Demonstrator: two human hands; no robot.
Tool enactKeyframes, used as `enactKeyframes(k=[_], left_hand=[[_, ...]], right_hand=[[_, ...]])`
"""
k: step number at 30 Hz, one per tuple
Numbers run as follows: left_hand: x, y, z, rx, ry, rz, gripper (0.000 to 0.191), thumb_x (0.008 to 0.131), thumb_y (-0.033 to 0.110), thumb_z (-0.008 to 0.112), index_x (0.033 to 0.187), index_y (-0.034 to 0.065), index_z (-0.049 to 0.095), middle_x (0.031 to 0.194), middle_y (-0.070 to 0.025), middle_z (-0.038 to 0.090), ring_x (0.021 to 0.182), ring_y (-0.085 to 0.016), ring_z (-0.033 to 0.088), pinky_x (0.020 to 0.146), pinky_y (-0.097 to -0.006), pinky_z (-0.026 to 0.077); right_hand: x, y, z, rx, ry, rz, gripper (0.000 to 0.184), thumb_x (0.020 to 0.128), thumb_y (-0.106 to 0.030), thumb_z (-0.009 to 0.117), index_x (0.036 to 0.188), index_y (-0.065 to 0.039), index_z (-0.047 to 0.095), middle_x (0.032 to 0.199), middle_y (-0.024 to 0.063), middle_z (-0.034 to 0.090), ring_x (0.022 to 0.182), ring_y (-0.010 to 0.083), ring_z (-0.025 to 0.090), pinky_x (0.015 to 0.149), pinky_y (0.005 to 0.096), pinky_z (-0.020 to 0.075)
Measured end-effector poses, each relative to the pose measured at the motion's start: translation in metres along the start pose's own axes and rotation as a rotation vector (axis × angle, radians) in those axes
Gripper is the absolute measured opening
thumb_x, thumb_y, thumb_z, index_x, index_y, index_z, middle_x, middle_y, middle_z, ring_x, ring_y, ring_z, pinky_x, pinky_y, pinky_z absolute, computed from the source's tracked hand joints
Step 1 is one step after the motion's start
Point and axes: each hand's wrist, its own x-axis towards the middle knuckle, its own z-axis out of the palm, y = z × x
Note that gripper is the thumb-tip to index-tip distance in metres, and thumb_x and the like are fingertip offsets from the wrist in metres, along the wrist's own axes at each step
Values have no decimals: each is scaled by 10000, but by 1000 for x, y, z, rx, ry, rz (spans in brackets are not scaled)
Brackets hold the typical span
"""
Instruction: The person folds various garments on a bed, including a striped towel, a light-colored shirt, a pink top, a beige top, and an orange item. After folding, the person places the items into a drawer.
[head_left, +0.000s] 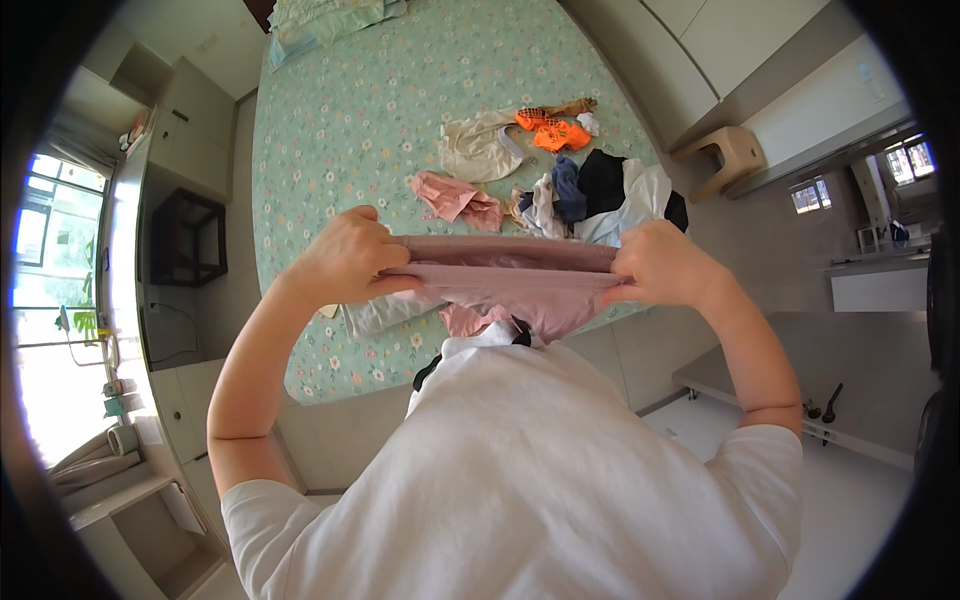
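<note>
A pink garment (517, 281) is stretched wide between my two hands, its open waistband-like edge facing up. My left hand (349, 259) grips the left end of that edge, and my right hand (664, 262) grips the right end. The rest of the cloth hangs down in front of my white shirt, which hides part of it. Beneath and beyond it lies a bed with a green floral sheet (345, 150). A folded pale garment (386, 313) lies on the sheet near my left hand. A crumpled pink cloth (457, 201) rests just beyond the held garment.
A heap of clothes with a black piece (601, 184) and a blue piece (566, 187) lies beyond my right hand. Farther back are a cream garment (480, 148) and orange netted items (559, 135). A beige plastic stool (727, 157) stands right of the bed, cabinets (191, 112) left.
</note>
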Motion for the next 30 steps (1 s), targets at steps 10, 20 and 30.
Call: enactKeyframes(k=[10, 20, 30], left_hand=[[5, 6, -31, 490, 343, -157, 104, 677, 110, 588, 778, 90, 578, 840, -12, 539, 842, -177, 556, 677, -315, 470], [3, -13, 45, 124, 72, -548, 53, 793, 112, 580, 810, 80, 619, 931, -58, 593, 888, -239, 591, 666, -359, 502], [-6, -1, 15, -63, 261, -412, 88, 731, 85, 670, 773, 10, 652, 828, -47, 615, 823, -242, 555, 719, -354, 482]], right_hand=[[20, 29, -17, -312, 514, -66, 115, 675, -188, 692, 712, -97, 634, 659, -6, 510, 734, 185, 498, 706, 328, 397], [24, 50, 50, 253, 531, 126, 113, 645, -55, 644, 737, -30, 582, 938, 111, 449, 889, 270, 514, 739, 341, 457], [42, 40, 17, 502, 667, 240, 51, 714, 4, 554, 764, 6, 541, 698, 37, 529, 578, 82, 490, 555, 231, 429]])
